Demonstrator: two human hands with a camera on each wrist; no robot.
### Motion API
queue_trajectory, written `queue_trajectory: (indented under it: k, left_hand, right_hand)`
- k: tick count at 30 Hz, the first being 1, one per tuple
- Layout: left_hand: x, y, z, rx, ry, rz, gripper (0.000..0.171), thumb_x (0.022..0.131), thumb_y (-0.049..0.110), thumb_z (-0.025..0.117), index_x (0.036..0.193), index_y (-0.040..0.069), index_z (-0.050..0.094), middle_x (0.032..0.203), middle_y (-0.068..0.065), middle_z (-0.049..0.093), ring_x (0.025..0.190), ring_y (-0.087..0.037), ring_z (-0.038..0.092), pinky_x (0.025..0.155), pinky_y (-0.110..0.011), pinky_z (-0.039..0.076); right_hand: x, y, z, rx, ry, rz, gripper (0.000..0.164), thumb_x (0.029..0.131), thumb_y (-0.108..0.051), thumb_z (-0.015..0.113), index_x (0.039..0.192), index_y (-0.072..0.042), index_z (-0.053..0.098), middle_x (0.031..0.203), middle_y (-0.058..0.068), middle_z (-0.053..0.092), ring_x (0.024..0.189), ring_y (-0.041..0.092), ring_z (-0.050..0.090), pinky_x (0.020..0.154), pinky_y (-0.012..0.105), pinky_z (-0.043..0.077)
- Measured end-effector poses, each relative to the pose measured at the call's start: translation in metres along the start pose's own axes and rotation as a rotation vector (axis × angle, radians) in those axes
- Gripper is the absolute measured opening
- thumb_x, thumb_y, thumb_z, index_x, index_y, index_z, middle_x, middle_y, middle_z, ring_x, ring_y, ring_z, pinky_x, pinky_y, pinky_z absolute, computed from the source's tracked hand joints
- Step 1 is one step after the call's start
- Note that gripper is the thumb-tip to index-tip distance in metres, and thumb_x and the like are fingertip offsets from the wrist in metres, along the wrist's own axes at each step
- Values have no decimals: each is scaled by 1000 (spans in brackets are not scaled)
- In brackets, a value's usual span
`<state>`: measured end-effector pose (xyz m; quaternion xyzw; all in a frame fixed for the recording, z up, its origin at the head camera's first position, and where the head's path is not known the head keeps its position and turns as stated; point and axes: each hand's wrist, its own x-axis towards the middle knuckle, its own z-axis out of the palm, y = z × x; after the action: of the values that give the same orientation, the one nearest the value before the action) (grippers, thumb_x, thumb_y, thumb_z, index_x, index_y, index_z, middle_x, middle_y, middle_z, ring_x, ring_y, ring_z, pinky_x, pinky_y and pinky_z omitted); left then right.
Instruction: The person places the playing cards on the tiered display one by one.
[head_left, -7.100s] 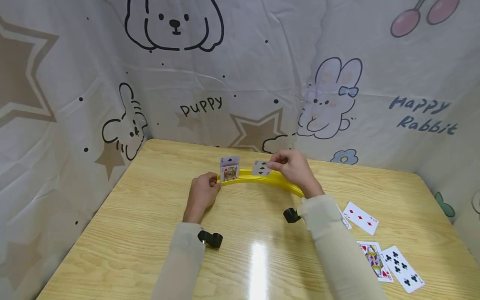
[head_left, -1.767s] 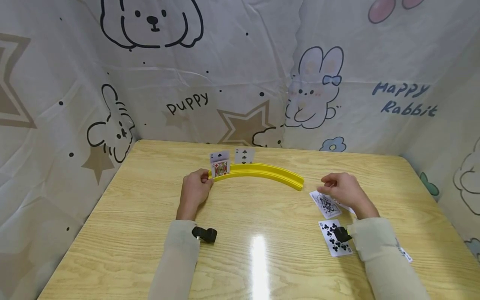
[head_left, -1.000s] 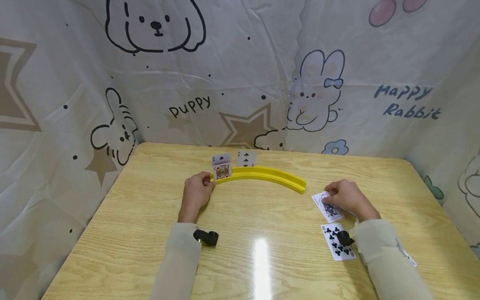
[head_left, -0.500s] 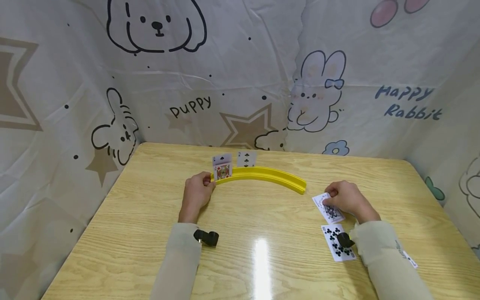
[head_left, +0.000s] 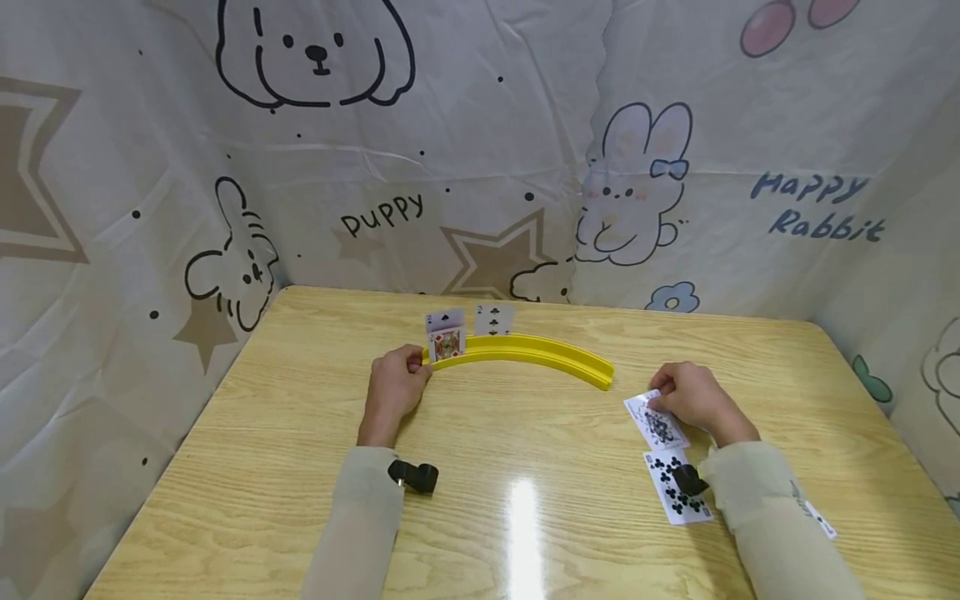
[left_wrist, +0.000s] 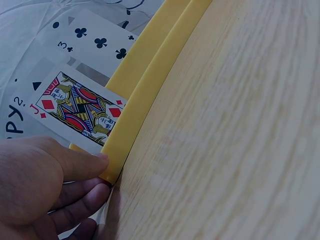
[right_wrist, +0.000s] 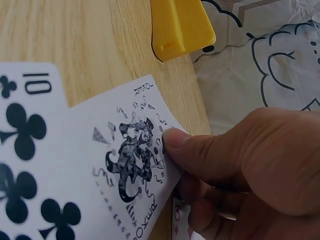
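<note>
At the left end of the yellow curved card holder (head_left: 543, 354), my left hand (head_left: 394, 388) pinches the rail between thumb and fingers. A jack of diamonds (left_wrist: 82, 112) stands in the holder beside that thumb. Behind it rises a two of spades (head_left: 446, 317), mostly covered by the jack. A three of clubs (left_wrist: 102, 42) stands farther along the holder. On the right, my right hand (head_left: 693, 398) pinches a joker card (right_wrist: 132, 155) along one edge, thumb on its face. The joker's lower end meets a ten of clubs (right_wrist: 25, 150) on the table.
Part of a red-suited card (right_wrist: 180, 225) shows beneath my right fingers. Another card (head_left: 821, 521) peeks out past the right sleeve. A patterned cloth (head_left: 480, 150) hangs behind the wooden table (head_left: 262, 475).
Seven seconds ago my right hand held the three of clubs at the holder; that card now stands in it. The hand moved right, took hold of the joker, and the joker shifted slightly nearer.
</note>
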<state>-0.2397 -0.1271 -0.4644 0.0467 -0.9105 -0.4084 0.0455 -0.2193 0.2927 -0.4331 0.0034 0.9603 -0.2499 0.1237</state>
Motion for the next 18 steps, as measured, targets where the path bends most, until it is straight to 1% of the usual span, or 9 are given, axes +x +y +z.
queue_trajectory:
  k: [3, 8, 15, 18]
  left_hand:
    - [0, 0, 0, -1, -1, -2, 32, 93, 12, 72, 123, 1, 68, 105, -13, 69, 96, -24, 64, 83, -39, 53]
    - [-1, -1, -1, 4, 2, -5, 31, 93, 12, 72, 123, 1, 69, 105, -13, 69, 96, -24, 64, 83, -39, 53]
    - [-1, -1, -1, 5, 0, -6, 32, 93, 12, 72, 123, 1, 68, 104, -13, 69, 96, -24, 64, 83, -39, 53]
    - [-1, 0, -1, 9, 2, 4, 32, 93, 12, 72, 123, 1, 68, 104, -13, 70, 96, -24, 64, 82, -39, 53]
  right_hand:
    - [0, 1, 0, 1, -5, -20, 17, 89, 0, 73, 104, 4, 68, 91, 12, 60, 82, 27, 54, 71, 35, 47]
    - [-2, 1, -2, -4, -12, -62, 8, 91, 0, 69, 98, 2, 67, 87, 10, 58, 80, 26, 53, 68, 36, 46]
    - [-6, -5, -14, 3, -7, -133, 6, 92, -4, 68, 96, 0, 65, 84, 8, 56, 79, 24, 51, 67, 36, 44]
    - [-8, -7, -19, 15, -2, -160, 7, 92, -5, 69, 93, 0, 64, 83, 7, 56, 78, 24, 51, 67, 36, 43]
